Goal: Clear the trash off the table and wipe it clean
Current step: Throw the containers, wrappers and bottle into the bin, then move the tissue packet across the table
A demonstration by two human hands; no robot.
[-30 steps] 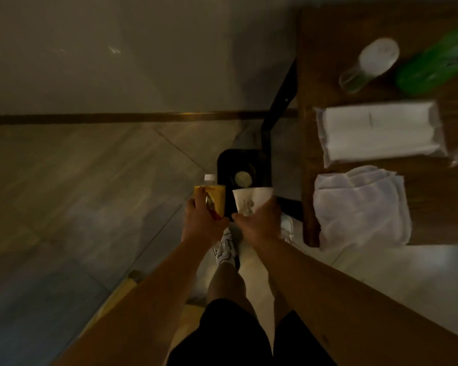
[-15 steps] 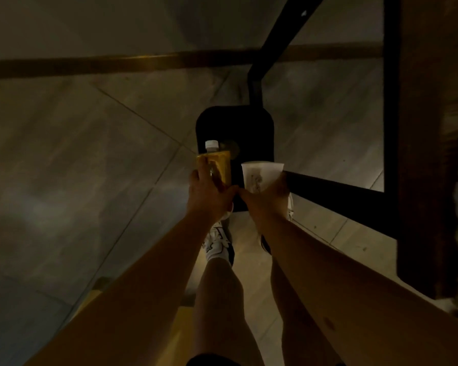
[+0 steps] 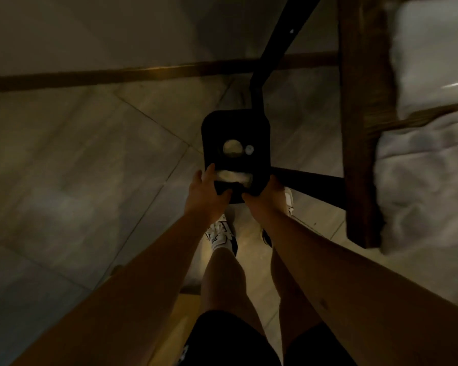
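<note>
The left hand is reaching down over the near left corner of a black, round-cornered plastic bin standing on the floor, its fingers spread and fairly straight, holding nothing that can be made out; the fingertips are lying against or just above the dark rim, and the dim light is making it impossible to tell which. The right hand is hanging just beside it at the bin's near right corner, its fingers running down past the rim into shadow, so whether they are curling round the edge or merely hovering cannot be told. Between the two hands, inside the bin's mouth, a pale crumpled white object is lying, blurred and partly hidden by the dark rim. Farther in, a round cream-coloured disc and a smaller pale round cap are showing side by side against the black interior; what they belong to is hard to make out. Below the hands, the person's bare legs, black shorts and white patterned sneakers are standing on grey stone floor tiles. A black metal table frame is rising behind the bin. At the right, the dark wooden table is being cut off by the picture's edge, with a blurred white folded cloth and a white plastic-wrapped pack lying on it.
</note>
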